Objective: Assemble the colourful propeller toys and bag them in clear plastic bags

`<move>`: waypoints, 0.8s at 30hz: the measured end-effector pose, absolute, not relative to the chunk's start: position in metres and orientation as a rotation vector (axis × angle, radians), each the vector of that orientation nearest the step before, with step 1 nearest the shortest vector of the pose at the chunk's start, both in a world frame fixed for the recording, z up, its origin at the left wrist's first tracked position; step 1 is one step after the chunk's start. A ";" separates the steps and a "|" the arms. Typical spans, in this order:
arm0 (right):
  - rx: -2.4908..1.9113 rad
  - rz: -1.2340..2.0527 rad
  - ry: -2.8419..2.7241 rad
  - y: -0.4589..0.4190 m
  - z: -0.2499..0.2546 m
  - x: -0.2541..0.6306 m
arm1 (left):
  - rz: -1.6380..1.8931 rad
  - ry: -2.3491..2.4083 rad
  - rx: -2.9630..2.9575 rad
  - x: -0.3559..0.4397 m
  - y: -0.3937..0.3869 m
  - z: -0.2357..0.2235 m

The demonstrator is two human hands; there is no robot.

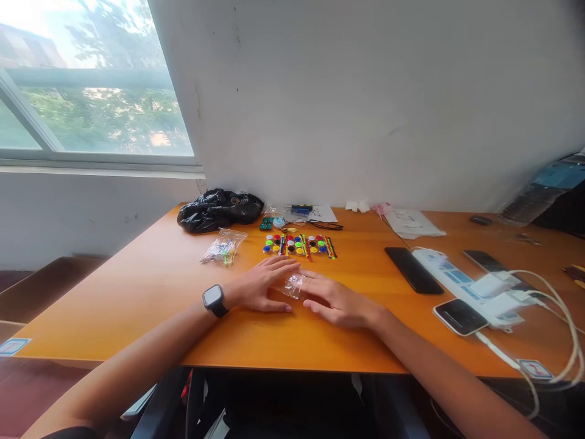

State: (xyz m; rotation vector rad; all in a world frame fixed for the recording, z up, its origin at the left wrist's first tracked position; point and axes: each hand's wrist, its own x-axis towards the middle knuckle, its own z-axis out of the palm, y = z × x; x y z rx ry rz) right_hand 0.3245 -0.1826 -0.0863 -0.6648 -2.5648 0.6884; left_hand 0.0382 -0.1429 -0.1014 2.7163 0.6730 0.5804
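A small clear plastic bag (293, 285) lies flat on the wooden table between my hands. My left hand (264, 285), with a black watch on the wrist, rests over its left side, fingers stretched out. From the right, my right hand (339, 302) reaches the bag's other edge with its fingers extended. Just beyond them, several coloured round button-like pieces (298, 241) stand in neat groups, with thin coloured strips (305, 247) laid beside them. Another clear bag (225, 247), holding some small coloured pieces, sits to the left.
A black plastic bag (219, 209) lies at the back left, near a printed sheet (323, 213) and black-handled tools (301, 208). On the right are a black phone (412, 270), a white power strip (445, 277) with chargers and cables, and a lit phone (459, 317).
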 end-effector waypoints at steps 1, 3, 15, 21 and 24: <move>-0.675 0.676 -2.596 -0.184 -0.085 0.323 | 0.604 0.659 2.720 0.041 -0.145 -0.102; -0.679 0.631 -2.634 -0.187 -0.083 0.320 | 0.642 0.642 2.724 0.046 -0.148 -0.104; -0.437 0.603 -2.623 -0.190 -0.087 0.305 | 0.554 0.632 2.749 0.049 -0.153 -0.098; -0.416 0.869 -2.537 -0.188 -0.086 0.298 | 0.586 0.629 2.744 0.057 -0.161 -0.101; -0.422 0.902 -2.552 -0.189 -0.085 0.295 | 0.596 0.613 2.742 0.062 -0.164 -0.101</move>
